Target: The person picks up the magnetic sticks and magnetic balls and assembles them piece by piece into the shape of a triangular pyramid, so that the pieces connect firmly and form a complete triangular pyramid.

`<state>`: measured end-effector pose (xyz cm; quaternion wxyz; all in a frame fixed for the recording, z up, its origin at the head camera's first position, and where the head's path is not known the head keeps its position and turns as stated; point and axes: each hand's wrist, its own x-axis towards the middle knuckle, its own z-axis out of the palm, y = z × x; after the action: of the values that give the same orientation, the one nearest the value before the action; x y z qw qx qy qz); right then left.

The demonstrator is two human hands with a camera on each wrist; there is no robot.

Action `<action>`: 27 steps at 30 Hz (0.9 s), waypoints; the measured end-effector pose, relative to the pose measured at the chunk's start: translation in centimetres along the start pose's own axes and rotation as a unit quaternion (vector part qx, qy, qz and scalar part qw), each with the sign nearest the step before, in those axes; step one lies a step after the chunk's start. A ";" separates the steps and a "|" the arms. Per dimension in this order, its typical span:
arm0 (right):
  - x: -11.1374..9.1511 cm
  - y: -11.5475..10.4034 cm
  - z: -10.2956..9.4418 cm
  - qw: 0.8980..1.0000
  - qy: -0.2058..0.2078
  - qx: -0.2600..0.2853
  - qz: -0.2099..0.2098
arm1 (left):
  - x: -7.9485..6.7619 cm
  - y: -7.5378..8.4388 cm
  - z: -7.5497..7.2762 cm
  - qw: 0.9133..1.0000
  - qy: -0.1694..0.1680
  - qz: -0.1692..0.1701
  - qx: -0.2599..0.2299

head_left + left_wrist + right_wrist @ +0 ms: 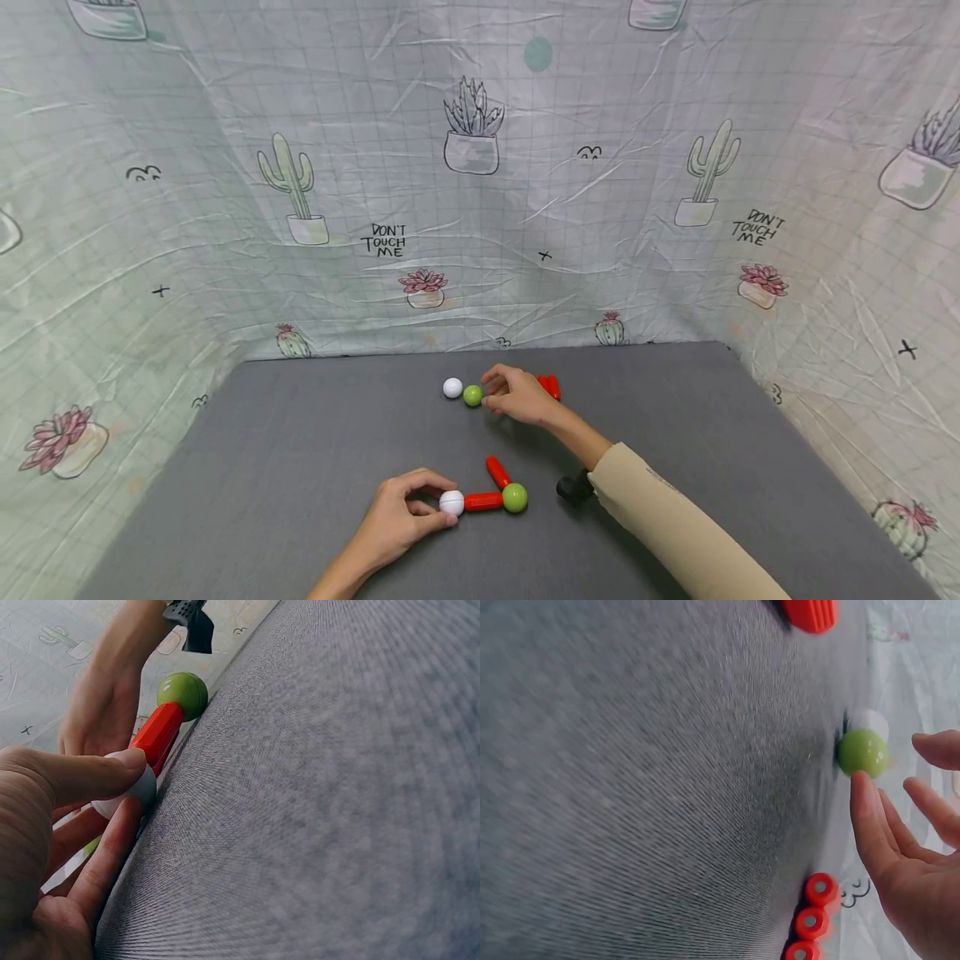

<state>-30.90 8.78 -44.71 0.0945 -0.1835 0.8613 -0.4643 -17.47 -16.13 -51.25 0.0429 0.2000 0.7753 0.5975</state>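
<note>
My left hand (405,512) pinches a white ball (452,502) between thumb and fingers at the front of the table. A red rod (483,502) runs from that ball to a green ball (515,498), and a second red rod (497,472) slants away from the green one. Farther back, my right hand (517,394) reaches with parted fingers to a loose green ball (863,753). One fingertip (864,796) is right at that ball's side. Just beyond it sits another white ball (452,388).
Beside the right hand, several red rods (811,923) with round metal discs in their ends lie in a row. A black object (574,490) is partly hidden by the right sleeve (660,508). Printed fabric (480,217) hangs around the grey table (337,433).
</note>
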 end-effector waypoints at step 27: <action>2.9 0.7 0.7 0.997 -0.006 -0.083 0.002 | 0.2 0.3 -0.1 1.000 -0.009 -0.027 -0.005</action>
<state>-33.52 7.42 -45.69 0.0851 -0.1916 0.8966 -0.3901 -17.57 -16.13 -50.87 0.0669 0.1842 0.7771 0.5981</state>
